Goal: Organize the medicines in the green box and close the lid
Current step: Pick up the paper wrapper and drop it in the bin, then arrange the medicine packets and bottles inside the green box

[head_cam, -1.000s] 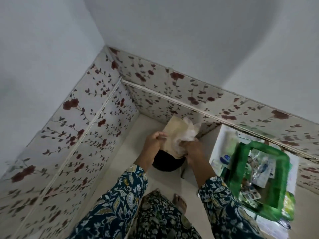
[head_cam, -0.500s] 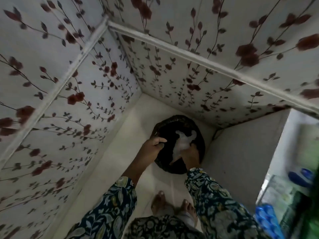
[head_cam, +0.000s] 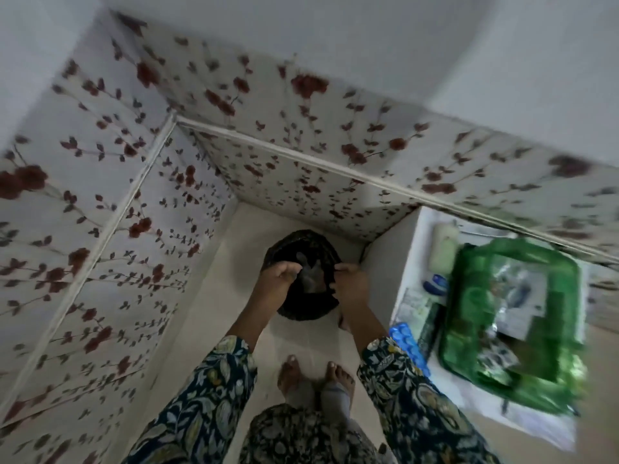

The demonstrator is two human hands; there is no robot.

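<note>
The green box point(head_cam: 456, 306) stands open on a white counter at the right, blurred, with several medicine packets point(head_cam: 517, 296) inside it. A blue blister pack point(head_cam: 407, 343) lies at the counter's near edge, left of the box. Both of my hands are away from the box, down at a black lined bin point(head_cam: 301, 314) on the floor. My left hand point(head_cam: 276, 279) grips the bin's left rim. My right hand point(head_cam: 350, 284) pinches its right rim. A crumpled pale wrapper point(head_cam: 310, 277) lies inside the bin between my hands.
A white bottle point(head_cam: 442, 249) and a small blue-and-white item point(head_cam: 435, 284) lie on the counter point(head_cam: 382, 283) beside the box. Flower-patterned walls point(head_cam: 134, 212) close in the corner on the left and behind. My bare feet point(head_cam: 291, 373) stand just before the bin.
The brown paper and wrapper held up a second ago are out of my hands. The wrapper lies in the bin, and my right hand has moved to the rim. The view swung back right.
</note>
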